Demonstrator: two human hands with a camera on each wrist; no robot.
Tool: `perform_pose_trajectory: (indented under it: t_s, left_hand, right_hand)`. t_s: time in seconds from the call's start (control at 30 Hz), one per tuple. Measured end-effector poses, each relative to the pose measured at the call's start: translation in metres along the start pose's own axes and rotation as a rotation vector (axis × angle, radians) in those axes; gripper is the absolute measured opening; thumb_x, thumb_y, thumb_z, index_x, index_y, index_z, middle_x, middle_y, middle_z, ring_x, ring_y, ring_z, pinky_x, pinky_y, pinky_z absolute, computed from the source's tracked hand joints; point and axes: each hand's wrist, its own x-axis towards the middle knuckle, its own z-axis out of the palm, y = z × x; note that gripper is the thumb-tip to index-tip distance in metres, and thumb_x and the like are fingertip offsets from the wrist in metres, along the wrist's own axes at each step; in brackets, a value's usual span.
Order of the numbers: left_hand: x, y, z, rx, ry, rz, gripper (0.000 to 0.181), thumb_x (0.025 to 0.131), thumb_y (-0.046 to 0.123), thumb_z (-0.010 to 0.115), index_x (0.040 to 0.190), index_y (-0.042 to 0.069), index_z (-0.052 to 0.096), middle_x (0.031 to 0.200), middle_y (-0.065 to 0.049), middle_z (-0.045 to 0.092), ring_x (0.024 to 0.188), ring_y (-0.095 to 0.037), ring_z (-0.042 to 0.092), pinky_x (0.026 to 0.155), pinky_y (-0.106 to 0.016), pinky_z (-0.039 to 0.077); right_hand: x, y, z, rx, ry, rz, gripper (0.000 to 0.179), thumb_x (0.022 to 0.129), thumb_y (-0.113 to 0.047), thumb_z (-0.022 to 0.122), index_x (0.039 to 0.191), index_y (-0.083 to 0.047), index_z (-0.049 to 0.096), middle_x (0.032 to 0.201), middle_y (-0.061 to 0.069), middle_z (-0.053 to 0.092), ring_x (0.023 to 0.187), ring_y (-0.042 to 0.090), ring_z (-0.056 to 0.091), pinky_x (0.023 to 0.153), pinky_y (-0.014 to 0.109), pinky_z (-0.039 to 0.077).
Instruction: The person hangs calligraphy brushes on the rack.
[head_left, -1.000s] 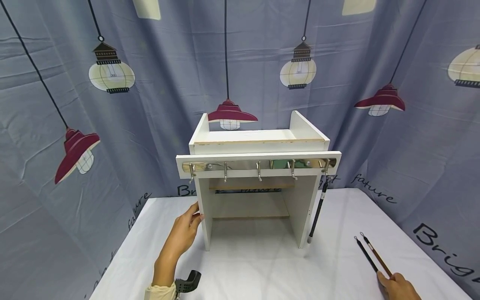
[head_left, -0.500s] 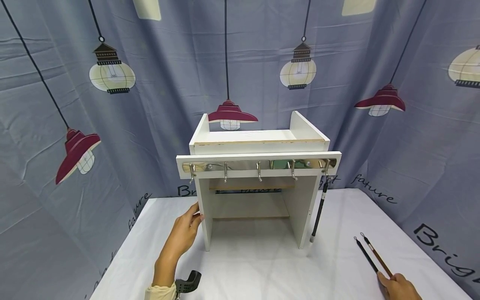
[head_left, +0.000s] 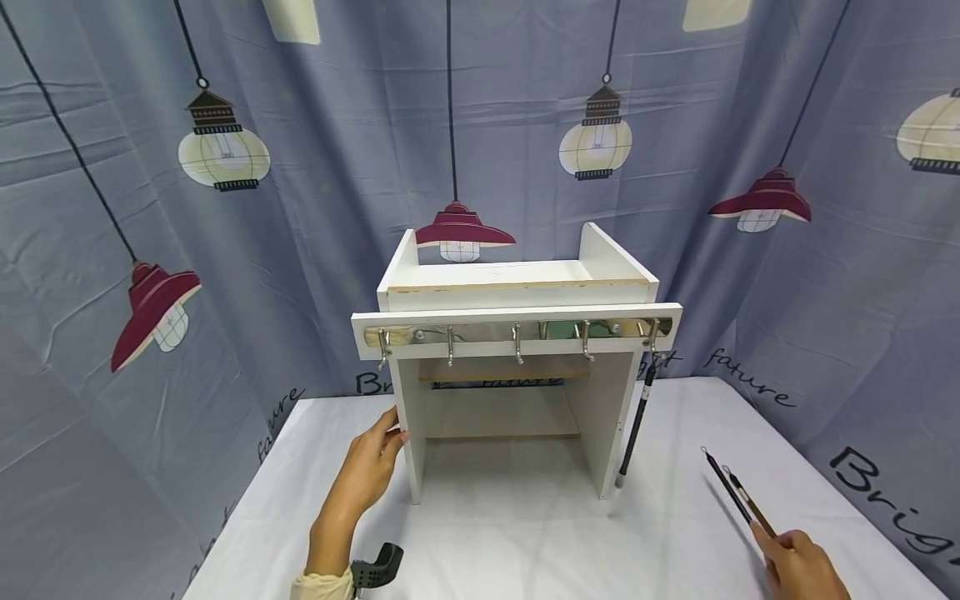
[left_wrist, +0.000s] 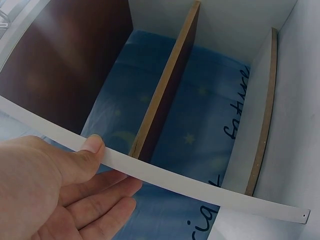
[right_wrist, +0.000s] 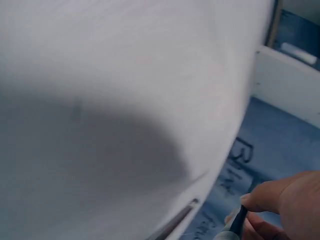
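My left hand (head_left: 363, 467) holds the front edge of the left side panel of a small white shelf (head_left: 517, 295). In the left wrist view its thumb lies on the panel's edge, with the fingers on the outer side. My right hand (head_left: 802, 567) pinches a black-handled brush (head_left: 724, 482) with a loop at its end, raised over the cloth. A brown-handled brush (head_left: 754, 505), also looped, lies on the table beside it. Another black brush (head_left: 636, 429) hangs from the rightmost hook of the metal hook rail (head_left: 487, 332) on the shelf's front.
A white cloth covers the table (head_left: 517, 550). Blue-grey curtains (head_left: 315, 250) printed with lamps and lettering stand behind and at both sides. A black strap mount (head_left: 377, 565) sits at my left wrist. The hook rail juts past both shelf sides.
My right hand has lifted the black brush off the table, its looped end moving up and left. The brown brush stays put. The hanging brush sways slightly. My left hand keeps its place.
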Motion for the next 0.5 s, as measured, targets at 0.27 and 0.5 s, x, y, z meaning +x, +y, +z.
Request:
perform_pose_trajectory:
  t_s: [0.27,0.5]
  left_hand:
    - [0.002,0.000,0.001,-0.003,-0.001,-0.007,0.053,0.110,0.010,0.055,0.161,0.006,0.042,0.157,-0.020,0.052,0.136,-0.041,0.060,0.111,-0.059,0.050]
    - [0.000,-0.001,0.000,0.000,-0.002,-0.009,0.053,0.110,0.010,0.055,0.161,0.004,0.042,0.156,-0.021,0.053,0.135,-0.041,0.061,0.110,-0.060,0.050]
  right_hand:
    - [0.009,-0.039,-0.030,0.061,0.142,0.085,0.058,0.067,0.017,0.082,0.123,0.010,0.069,0.092,0.023,0.059,0.077,0.035,0.058,0.065,0.056,0.051]
    - [0.010,-0.070,-0.048,0.082,0.291,0.089,0.060,0.070,0.019,0.080,0.128,0.006,0.070,0.099,0.023,0.061,0.083,0.038,0.059,0.070,0.051,0.048]
